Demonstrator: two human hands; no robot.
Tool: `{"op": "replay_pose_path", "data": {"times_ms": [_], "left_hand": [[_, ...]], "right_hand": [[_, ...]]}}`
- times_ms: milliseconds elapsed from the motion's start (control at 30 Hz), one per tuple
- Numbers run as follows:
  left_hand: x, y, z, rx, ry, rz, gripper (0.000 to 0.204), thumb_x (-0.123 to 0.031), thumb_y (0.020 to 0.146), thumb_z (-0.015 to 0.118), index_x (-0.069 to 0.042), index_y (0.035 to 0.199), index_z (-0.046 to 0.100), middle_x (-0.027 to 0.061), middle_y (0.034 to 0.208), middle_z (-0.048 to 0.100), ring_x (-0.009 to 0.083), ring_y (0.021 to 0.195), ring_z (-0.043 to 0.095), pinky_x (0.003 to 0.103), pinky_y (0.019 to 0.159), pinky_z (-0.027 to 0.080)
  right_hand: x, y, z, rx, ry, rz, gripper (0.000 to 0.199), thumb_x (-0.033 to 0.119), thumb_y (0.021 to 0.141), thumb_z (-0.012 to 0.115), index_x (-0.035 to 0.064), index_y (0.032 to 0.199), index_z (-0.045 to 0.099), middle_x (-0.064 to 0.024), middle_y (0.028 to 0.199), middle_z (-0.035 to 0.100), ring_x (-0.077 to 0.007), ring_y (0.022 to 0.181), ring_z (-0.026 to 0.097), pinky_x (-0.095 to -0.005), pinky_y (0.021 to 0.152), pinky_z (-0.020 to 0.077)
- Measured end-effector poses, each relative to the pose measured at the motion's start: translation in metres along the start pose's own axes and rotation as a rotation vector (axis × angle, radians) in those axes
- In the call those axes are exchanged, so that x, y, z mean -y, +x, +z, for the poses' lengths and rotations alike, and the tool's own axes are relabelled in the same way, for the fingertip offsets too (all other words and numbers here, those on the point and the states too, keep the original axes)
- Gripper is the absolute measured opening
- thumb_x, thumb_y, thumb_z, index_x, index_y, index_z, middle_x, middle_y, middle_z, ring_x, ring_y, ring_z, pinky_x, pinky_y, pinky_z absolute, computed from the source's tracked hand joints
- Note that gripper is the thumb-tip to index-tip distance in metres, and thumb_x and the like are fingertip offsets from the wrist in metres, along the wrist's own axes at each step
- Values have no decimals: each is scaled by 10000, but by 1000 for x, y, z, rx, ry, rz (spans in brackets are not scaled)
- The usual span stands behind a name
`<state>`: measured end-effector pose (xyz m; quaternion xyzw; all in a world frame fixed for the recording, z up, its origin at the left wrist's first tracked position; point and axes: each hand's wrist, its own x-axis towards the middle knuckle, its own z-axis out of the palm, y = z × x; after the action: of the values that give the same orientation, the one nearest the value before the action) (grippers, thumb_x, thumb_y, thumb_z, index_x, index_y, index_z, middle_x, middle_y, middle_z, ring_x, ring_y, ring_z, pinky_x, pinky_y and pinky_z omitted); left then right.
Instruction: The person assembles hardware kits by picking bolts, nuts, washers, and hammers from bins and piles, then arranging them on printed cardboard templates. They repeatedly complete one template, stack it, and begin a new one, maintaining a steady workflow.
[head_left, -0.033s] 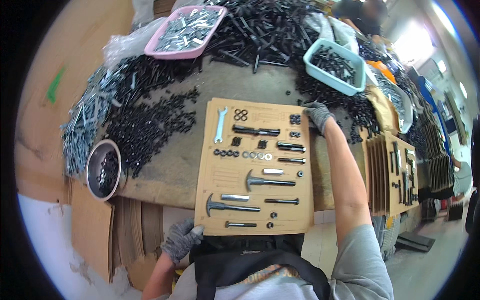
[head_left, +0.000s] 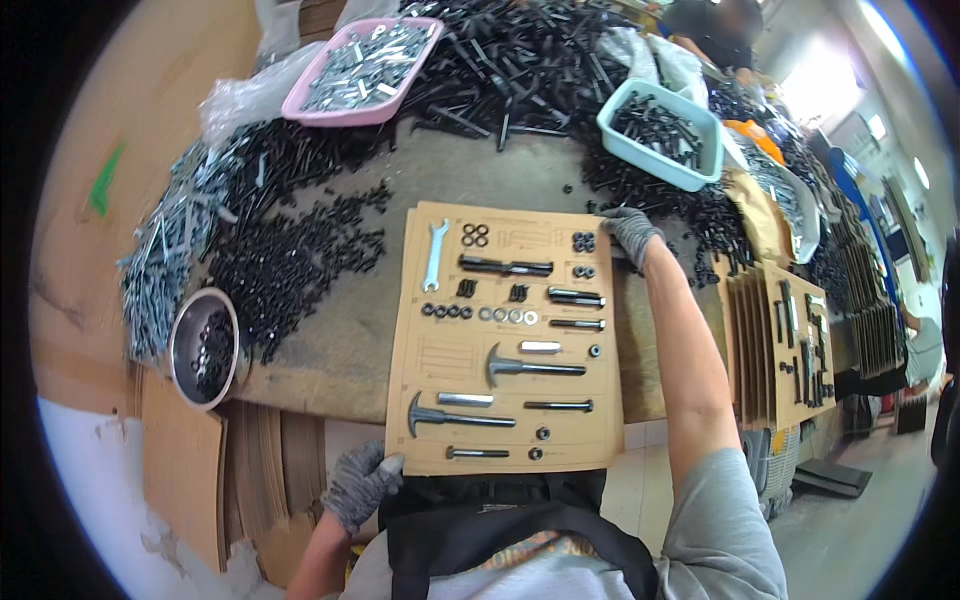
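A brown cardboard sheet (head_left: 450, 375) with printed outlines lies in front of me, a second layer showing along its left edge. My left hand (head_left: 362, 488), in a grey knit glove, is closed at its near left corner. At the far right corner my right hand (head_left: 632, 238), gloved likewise, has its fingers bent round the edge. Fixed on the sheet are a silver open-end wrench (head_left: 436, 256), black bolts (head_left: 558, 405), black nuts (head_left: 583, 241), silver washers (head_left: 508, 315), two silver sleeves (head_left: 465, 399) and two dark T-shaped pieces with curved heads (head_left: 462, 415).
Loose black and silver hardware is heaped round the worktable (head_left: 320, 370). A pink basket (head_left: 345, 118), a light blue basket (head_left: 660, 176) and a metal bowl (head_left: 176, 345) hold small parts. Filled cardboard sheets (head_left: 790, 400) stand in a row at right. Another person (head_left: 710, 30) is at the far side.
The whole view has shifted slightly, so the sheet and table sit a little lower and further left. Both hands stay at the same corners.
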<state>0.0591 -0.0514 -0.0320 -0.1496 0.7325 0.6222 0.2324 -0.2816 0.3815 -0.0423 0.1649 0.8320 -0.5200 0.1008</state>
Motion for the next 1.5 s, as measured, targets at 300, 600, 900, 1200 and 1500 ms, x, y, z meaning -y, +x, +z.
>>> {"op": "replay_pose_path", "data": {"times_ms": [300,600,900,1200,1500], "left_hand": [[-4,-2,-7,-81,-149,-20,246,-251,871,663,-13,896,609,55,702,619,103,573,582,246,520,492],[-3,-6,-7,-175,-289,54,268,-185,872,644,-5,1042,541,103,862,652,144,662,642,238,537,530],[-2,0,-9,-181,-381,119,297,-178,873,621,9,1084,528,124,885,652,167,677,657,238,549,546],[-40,9,-17,-119,-356,170,319,-193,842,641,15,1068,554,116,834,650,166,659,652,239,540,545],[-129,42,-1,58,-208,389,386,-243,785,685,10,1045,553,77,800,628,113,611,600,211,485,496]], "right_hand": [[-5,-36,-15,197,357,225,224,81,831,611,73,1055,602,-67,933,673,-191,796,668,-354,666,583],[-11,-74,-18,272,390,226,185,99,870,591,86,1055,590,-66,950,687,-191,794,686,-346,690,592],[-29,-79,-14,164,438,139,234,73,876,576,71,1109,601,-59,923,689,-185,757,680,-312,622,582],[-28,-91,-55,95,458,83,229,69,867,571,78,1093,604,-38,871,668,-162,710,661,-345,616,581],[-12,-127,-151,-81,457,-32,159,62,857,564,73,1007,616,-71,880,664,-163,708,639,-284,554,530]]}}
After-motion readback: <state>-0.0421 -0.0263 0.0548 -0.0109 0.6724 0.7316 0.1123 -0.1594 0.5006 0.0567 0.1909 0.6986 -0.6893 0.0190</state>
